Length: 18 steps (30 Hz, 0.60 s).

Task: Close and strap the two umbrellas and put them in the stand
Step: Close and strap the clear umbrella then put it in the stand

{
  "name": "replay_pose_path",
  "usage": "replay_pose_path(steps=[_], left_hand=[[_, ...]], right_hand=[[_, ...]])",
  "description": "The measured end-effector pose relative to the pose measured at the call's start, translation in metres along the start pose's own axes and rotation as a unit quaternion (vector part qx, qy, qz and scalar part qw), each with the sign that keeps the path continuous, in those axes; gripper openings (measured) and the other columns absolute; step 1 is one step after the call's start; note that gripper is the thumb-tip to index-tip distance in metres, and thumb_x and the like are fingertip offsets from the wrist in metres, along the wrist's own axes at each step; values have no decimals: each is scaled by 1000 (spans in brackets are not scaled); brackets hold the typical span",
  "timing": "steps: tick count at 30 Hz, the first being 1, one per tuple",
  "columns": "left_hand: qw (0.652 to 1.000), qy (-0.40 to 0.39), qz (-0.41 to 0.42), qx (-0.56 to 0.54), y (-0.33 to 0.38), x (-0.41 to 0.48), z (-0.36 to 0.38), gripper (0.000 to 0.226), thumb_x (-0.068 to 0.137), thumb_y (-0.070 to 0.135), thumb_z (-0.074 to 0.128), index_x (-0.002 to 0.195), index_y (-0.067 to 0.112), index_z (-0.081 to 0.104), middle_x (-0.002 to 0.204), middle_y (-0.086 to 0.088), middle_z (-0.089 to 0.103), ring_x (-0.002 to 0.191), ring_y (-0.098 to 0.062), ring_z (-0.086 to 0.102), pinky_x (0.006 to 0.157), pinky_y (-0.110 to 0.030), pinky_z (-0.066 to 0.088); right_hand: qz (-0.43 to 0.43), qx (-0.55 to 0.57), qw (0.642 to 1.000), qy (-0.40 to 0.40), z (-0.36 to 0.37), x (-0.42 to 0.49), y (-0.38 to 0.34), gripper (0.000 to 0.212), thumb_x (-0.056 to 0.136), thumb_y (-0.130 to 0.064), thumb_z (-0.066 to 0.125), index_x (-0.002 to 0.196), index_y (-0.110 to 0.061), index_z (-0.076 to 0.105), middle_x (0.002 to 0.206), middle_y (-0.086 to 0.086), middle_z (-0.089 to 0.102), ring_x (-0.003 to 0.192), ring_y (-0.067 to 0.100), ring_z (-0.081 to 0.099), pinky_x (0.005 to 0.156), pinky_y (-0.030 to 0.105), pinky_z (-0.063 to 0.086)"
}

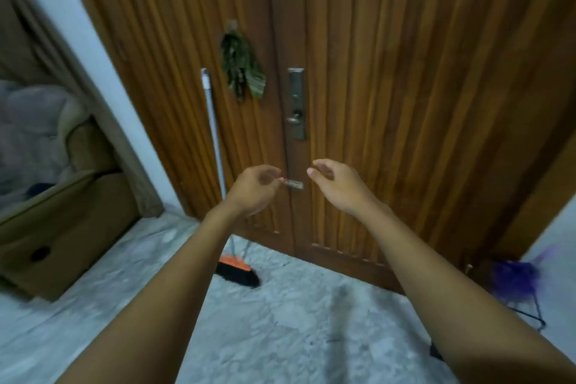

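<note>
Left hand [256, 191] and right hand [337, 184] hover before the door [405, 103], loosely curled, holding nothing; apparently poised to reach.

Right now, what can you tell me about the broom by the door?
The broom stands nearly upright, its long pale grey handle leaning against the wooden door, left of the lock. Its head, an orange block with black bristles, rests on the marbled floor. The left wrist crosses in front of the lower handle; no hand touches it.
</note>
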<state>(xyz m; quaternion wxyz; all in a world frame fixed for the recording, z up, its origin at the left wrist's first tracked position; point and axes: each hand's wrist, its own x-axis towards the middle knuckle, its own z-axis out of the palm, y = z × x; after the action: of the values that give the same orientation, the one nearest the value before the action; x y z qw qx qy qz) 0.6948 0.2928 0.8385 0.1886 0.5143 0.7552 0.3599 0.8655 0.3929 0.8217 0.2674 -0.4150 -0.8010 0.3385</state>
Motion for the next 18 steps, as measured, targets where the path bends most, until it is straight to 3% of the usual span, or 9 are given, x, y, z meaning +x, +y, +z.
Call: replay_pose_path(steps=[7, 12, 18], left_hand=[[979, 160, -129, -14, -70, -144, -87, 24, 92, 34, 63, 111, 22, 69, 104, 1, 70, 99, -16, 66, 84, -35, 56], [943, 233, -237, -3, -114, -268, -108, 22, 92, 36, 62, 110, 24, 68, 105, 3, 69, 88, -5, 65, 67, -20, 50], [877, 332, -346, 23, -151, -412, -145, 25, 89, 39, 64, 110, 26, 68, 113, 0, 69, 94, -14, 66, 74, -24, 52]], right_hand=[[-124, 44, 977, -170, 102, -54, -97, 47, 97, -45, 54, 136, -19, 56, 138, 1, 58, 128, 17, 53, 101, 27, 40], [-185, 33, 946, -263, 184, -122, -141, 55, 90, -58, 53, 136, -26, 55, 138, -2, 58, 128, 19, 53, 104, 39, 45], [-284, -18, 887, -364, 261, -214, -211, 57, 88, -67, 47, 135, -37, 52, 140, -8, 57, 126, 19, 54, 98, 39, 47]])
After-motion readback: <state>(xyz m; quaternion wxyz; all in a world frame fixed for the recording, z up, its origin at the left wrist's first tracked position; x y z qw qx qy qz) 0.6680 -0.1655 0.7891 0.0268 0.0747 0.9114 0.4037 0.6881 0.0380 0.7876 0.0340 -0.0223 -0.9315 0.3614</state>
